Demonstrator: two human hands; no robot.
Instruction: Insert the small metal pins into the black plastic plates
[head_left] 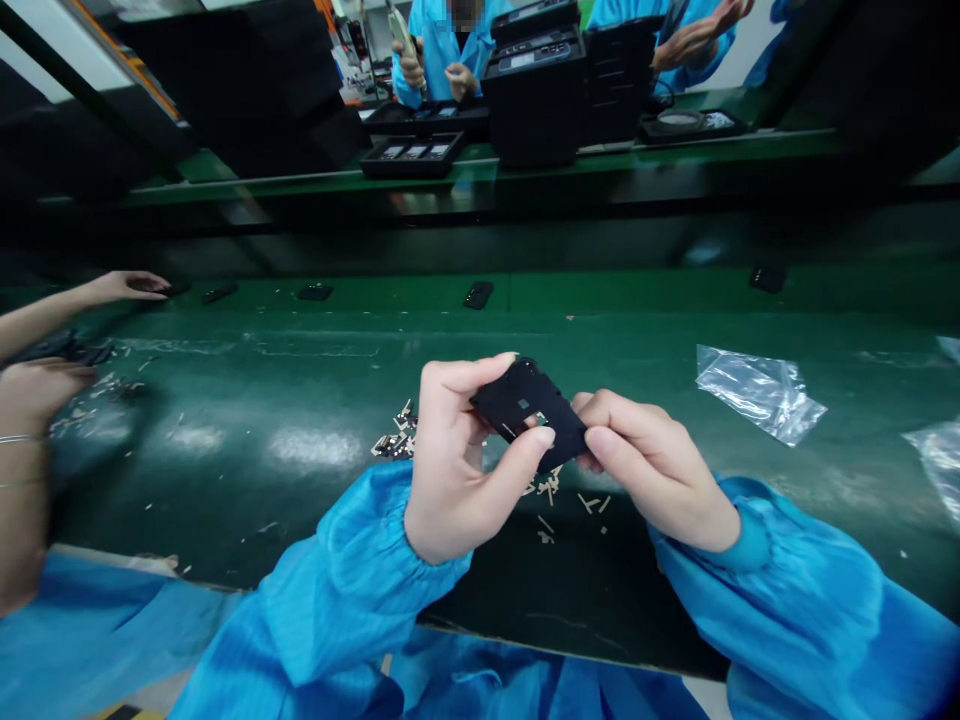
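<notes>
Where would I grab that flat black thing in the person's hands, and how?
Probably pinch the flat black thing at its right corner, coming from the right. It looks thin, so thumb and finger fit over the edge, as the right hand shows. The left hand holds the other side.

Goes murky toward 10 and 2 o'clock, glares white off the glossy, flat green tabletop [315, 447] at 8, looks kinda stretched and soft near 9.
</notes>
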